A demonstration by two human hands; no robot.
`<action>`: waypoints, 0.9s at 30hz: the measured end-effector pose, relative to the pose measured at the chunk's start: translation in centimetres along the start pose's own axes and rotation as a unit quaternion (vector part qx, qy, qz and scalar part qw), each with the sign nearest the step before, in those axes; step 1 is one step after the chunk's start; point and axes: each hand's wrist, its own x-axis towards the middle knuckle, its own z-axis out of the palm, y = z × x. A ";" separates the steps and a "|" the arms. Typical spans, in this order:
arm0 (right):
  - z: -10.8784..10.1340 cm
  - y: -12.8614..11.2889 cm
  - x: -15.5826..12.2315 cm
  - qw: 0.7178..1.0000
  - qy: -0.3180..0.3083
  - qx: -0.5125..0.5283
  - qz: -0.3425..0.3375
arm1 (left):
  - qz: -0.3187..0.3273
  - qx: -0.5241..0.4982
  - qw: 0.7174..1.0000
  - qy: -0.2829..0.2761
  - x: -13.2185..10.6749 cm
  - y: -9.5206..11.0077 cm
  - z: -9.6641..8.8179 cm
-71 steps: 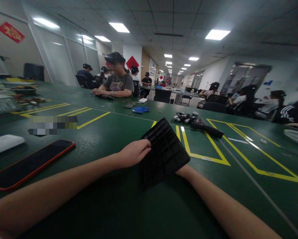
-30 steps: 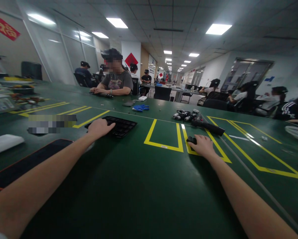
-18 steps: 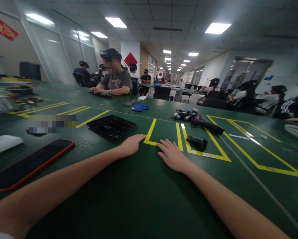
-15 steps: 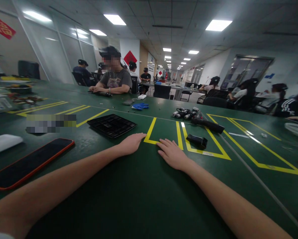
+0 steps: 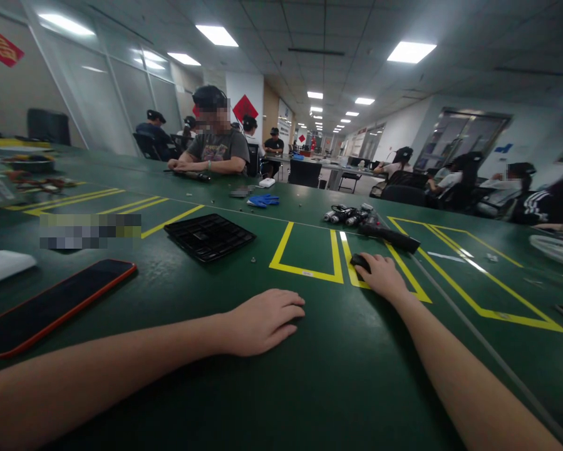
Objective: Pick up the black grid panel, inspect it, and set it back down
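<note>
My left hand [image 5: 265,321] lies palm down on the green table [image 5: 281,376], fingers loosely curled, holding nothing. My right hand [image 5: 382,275] reaches forward and covers a small black block [image 5: 357,260] on a yellow line; its fingers curl over the block. A black compartment tray [image 5: 209,236] lies flat beyond my left hand, apart from it. A long black tool [image 5: 388,237] and a cluster of small metal parts [image 5: 346,216] lie just past my right hand.
A red-edged phone [image 5: 51,307] and a white block [image 5: 2,266] lie at the left. Blue gloves [image 5: 263,200] lie farther back. A person in a grey shirt [image 5: 215,147] sits across the table; other people sit at the right and behind. Yellow boxes mark the table.
The tray I held 2.4 s ago now lies flat on the table. Since half a second ago my left hand drew back toward me and my right hand moved forward onto the small black block.
</note>
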 end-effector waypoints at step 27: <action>0.1 -0.2 -0.1 0.999 0.021 0.035 0.017 | -0.502 -0.218 0.769 0.330 -3.7 -17.3 -11.0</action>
